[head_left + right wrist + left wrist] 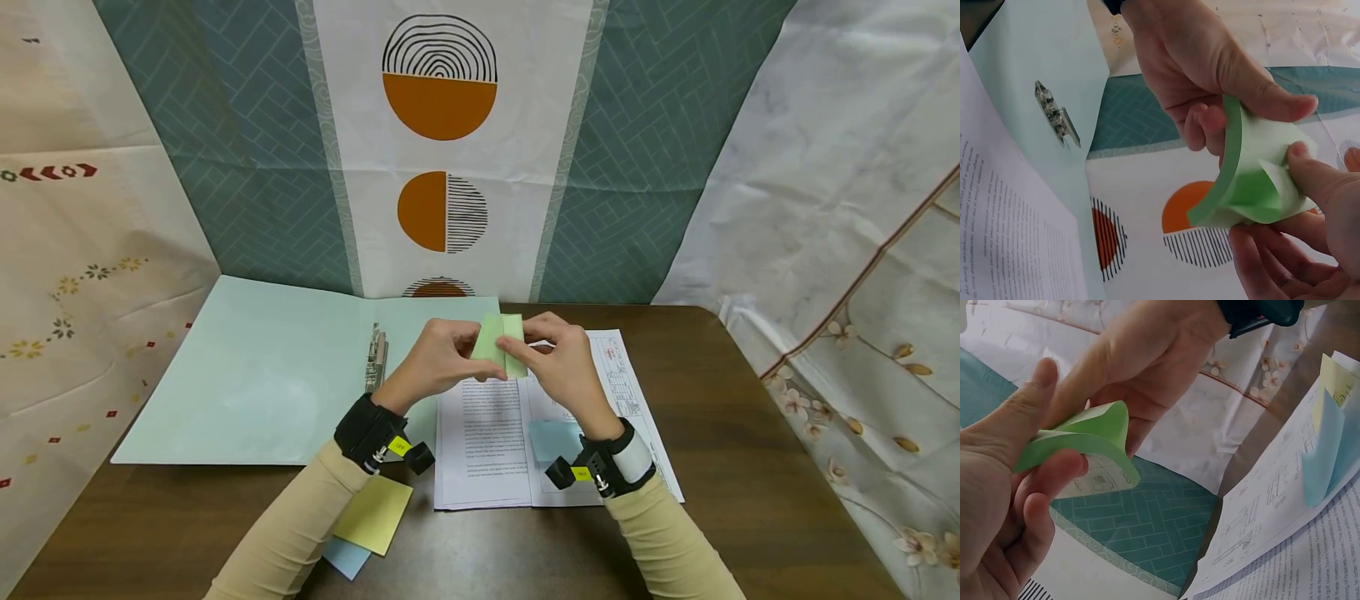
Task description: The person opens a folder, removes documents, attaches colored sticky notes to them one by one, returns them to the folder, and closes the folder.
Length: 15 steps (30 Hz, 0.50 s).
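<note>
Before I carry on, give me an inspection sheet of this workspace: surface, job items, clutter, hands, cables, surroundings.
Surface: brown wood-grain table.
Job items: green sticky-note pad, bent and parted; printed pages overlapping an open pale-green folder with metal clip; blue sticky note on the pages.
Clutter: yellow sticky note overlapping a pale-blue one, near the left sleeve.
Hands: left hand and right hand both grip the pad.
Cables: nothing seen.
Surroundings: patterned cloths behind and on both sides.

Beige sleeves, black yellow-labelled wristbands

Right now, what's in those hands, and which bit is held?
A green sticky-note pad: left fingers hold its left side, right fingers its right side.
</note>
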{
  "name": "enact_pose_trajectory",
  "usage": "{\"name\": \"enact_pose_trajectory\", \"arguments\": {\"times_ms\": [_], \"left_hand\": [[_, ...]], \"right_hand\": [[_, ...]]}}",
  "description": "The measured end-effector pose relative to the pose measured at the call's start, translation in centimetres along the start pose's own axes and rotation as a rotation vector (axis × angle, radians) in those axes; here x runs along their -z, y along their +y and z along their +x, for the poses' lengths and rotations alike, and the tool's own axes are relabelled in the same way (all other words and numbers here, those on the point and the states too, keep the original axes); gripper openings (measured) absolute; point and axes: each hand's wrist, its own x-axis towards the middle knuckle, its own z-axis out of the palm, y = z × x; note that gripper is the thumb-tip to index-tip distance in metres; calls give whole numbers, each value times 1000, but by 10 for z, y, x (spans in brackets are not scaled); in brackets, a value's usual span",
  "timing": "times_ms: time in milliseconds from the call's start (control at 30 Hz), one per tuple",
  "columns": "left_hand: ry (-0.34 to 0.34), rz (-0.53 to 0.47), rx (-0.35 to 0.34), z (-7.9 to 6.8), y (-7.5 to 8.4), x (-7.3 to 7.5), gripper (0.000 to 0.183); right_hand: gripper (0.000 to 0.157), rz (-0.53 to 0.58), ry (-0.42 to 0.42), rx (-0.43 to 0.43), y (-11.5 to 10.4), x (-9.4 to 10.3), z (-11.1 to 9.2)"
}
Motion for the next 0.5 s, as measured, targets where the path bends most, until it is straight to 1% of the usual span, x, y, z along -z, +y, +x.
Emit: {"name": "enact_pose_trajectory", "arguments": {"times_ms": [67,100,200,300,400,500], "left_hand": [[20,-39,21,0,0,1,25],[32,-43,28,1,0,2,25],[76,-24,36,2,0,3,25],[112,-8,42,2,-1,3,32],[125,-15,52,2,-2,4,39],[125,-17,52,2,-2,4,39]], "right_hand": [[27,14,23,-1,0,3,0],[29,22,34,-5,0,4,0],[33,46,68,-18,0,7,0],[34,80,94,-32,0,8,0],[32,110,115,-35,0,8,0],[31,132,140,-27,1,7,0]]}}
